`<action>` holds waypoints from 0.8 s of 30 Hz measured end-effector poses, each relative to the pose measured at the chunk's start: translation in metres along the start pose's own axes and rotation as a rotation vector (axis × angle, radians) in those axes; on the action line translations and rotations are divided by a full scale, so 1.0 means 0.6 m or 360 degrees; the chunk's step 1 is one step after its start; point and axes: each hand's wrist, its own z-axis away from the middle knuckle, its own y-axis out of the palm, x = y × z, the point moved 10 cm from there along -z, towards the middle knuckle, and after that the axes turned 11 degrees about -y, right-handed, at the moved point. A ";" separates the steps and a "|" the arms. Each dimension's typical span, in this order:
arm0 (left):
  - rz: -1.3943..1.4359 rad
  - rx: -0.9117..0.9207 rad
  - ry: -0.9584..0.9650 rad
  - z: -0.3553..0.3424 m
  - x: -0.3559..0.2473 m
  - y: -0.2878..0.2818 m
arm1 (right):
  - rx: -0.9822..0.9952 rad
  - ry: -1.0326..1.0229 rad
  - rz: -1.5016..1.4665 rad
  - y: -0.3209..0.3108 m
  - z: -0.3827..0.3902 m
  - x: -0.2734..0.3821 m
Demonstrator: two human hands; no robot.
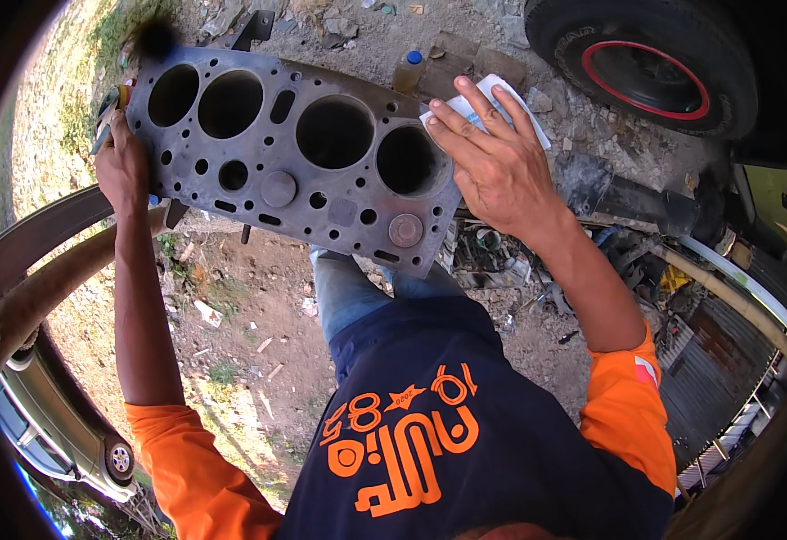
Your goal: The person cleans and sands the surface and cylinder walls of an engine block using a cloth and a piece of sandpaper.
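A grey metal engine block (254, 171) lies before me, tilted down to the right, its flat top face showing several large round bores and many smaller holes. Against its left end is my left hand (124, 169), fingers curled beside a small grey, red and yellow object (105, 117) whose kind I cannot make out. My right hand (499, 166) is at the block's right end, its fingers stretched out and spread over a folded white sheet (535, 126). Part of that sheet is under the fingers, and part sticks out past the block. What supports the block is mostly hidden.
Beyond the block stands a bottle (408, 72) with a blue cap and yellowish liquid. A tyre (654, 67) with a red-rimmed wheel is at the far right. Metal parts (492, 256) lie below my right hand. A curved pipe (47, 274) and a parked car (56, 418) are on the left.
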 end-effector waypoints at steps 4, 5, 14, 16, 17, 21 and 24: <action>-0.0001 0.0017 -0.0001 0.004 -0.007 0.001 | 0.0064 0.0076 0.0040 0.001 0.055 0.003; 0.0006 0.0016 -0.0009 0.004 -0.010 0.001 | 0.0040 0.0054 0.0038 0.004 0.049 0.000; -0.0005 -0.0006 0.0001 0.001 -0.009 -0.001 | -0.0007 0.0099 0.0109 0.008 0.026 0.001; -0.0006 0.0057 -0.0010 -0.003 -0.007 0.007 | -0.0035 0.0103 0.0126 0.008 0.000 -0.003; -0.0005 0.0073 -0.0023 -0.006 0.000 0.009 | -0.0053 0.0109 0.0129 0.009 -0.007 -0.001; -0.0054 -0.0066 0.0026 0.006 -0.005 -0.003 | -0.0029 0.0172 0.0115 0.013 0.029 0.005; -0.0006 -0.0037 0.0022 0.006 -0.009 0.003 | 0.0046 0.0216 0.0125 0.007 0.057 0.005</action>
